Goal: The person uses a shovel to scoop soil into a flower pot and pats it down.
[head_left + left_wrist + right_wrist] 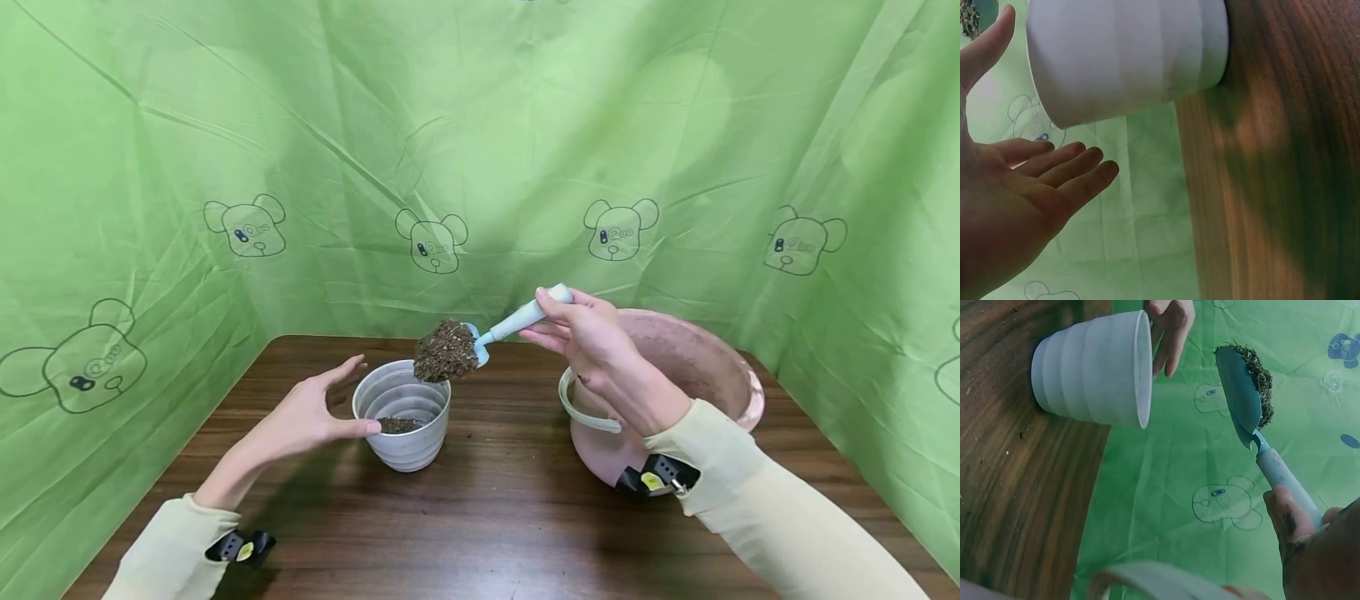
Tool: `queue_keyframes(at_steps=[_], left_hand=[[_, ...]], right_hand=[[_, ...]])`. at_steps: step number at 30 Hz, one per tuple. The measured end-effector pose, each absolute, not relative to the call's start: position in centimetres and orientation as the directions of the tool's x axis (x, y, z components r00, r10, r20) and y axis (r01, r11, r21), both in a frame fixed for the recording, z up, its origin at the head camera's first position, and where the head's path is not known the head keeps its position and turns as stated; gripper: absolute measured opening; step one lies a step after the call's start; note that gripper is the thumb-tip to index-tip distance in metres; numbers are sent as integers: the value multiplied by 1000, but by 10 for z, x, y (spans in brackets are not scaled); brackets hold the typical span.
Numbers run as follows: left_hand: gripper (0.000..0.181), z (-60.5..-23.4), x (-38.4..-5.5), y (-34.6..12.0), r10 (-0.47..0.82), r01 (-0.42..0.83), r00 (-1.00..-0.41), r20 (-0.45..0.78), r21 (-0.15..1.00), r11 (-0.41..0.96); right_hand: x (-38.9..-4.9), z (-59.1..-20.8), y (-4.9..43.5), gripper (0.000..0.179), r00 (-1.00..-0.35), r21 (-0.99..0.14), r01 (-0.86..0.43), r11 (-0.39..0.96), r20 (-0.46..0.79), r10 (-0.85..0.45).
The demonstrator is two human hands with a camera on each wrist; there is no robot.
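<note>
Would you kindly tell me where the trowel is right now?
In the head view, the trowel is near centre, in the right hand, its blade above the white pot.

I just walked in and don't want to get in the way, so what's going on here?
A person is working with soil. The right hand holds a light blue trowel, its heaped soil raised above the rim of a pale pot. The left hand is spread open beside the pot. Some dark soil lies inside it. A pink bucket stands on the table, partly behind the right arm.
</note>
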State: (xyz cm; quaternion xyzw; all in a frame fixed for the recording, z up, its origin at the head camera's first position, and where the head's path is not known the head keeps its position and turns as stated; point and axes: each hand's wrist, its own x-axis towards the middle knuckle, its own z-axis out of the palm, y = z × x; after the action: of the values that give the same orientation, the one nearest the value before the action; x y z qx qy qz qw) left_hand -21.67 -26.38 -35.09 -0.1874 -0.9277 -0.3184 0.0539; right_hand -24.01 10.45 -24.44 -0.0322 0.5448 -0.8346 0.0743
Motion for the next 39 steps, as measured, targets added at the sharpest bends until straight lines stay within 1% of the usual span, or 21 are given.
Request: queue_keyframes(at_steps=[10, 15, 20, 28, 32, 39], left_hand=[[103, -362, -220, -266, 344, 404, -914, 216, 574, 712], [101, -365, -219, -266, 359, 407, -910, 209, 621, 670], [98, -368, -220, -267, 382, 419, -900, 212, 666, 618], [97, -370, -220, -268, 388, 430, -892, 232, 698, 573], [96, -371, -220, -268, 380, 418, -897, 226, 711, 566], [93, -373, -221, -266, 410, 434, -880, 239, 756, 490]], right_hand=[[-241, -257, 85, 15, -992, -927, 57, -370, -12, -124], [-242, -264, 77, 12, -995, -933, 50, -356, -16, -97], [-243, -270, 71, 14, -996, -943, 30, -330, -2, -86], [-244, -275, 60, 19, -998, -951, 3, -308, 15, -57], [-245, -276, 55, 23, -999, -954, -1, -299, 16, -46], [-248, -278, 45, 26, -1000, -969, -5, -247, 12, -26]])
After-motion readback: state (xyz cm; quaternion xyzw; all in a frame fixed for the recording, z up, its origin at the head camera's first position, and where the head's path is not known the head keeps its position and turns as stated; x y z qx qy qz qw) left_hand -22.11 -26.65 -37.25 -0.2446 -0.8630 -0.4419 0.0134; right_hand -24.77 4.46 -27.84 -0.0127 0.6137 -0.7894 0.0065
